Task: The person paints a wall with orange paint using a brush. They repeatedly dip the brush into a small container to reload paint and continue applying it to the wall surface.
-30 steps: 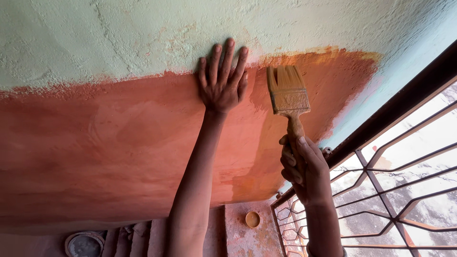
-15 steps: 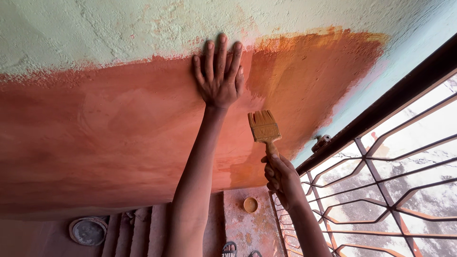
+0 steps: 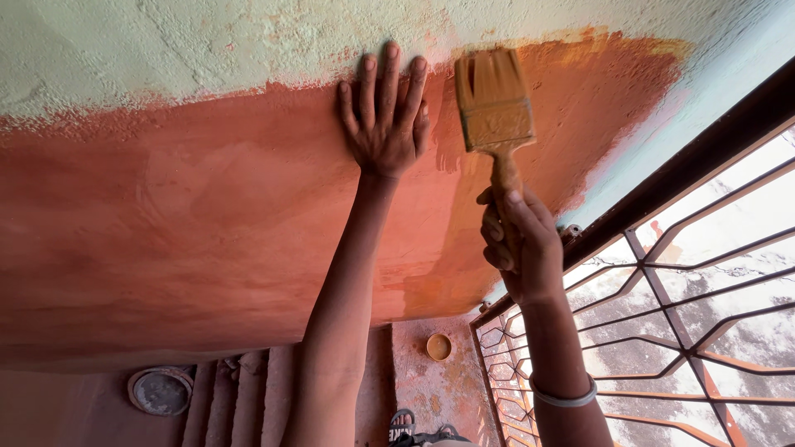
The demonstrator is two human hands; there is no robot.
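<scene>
brush [image 3: 494, 103] higher than before

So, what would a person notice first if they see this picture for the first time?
First, the wide paintbrush, loaded with orange-brown paint, held by its handle in the right hand against the wall. Just left of it, the left hand lies flat with fingers spread on the orange-red painted area, at the edge of the pale unpainted part. At the right stands a dark metal window grille.

Metal window grille [image 3: 662, 314] at right; small round bowl [image 3: 439, 346], round disc [image 3: 160, 391] below.
</scene>
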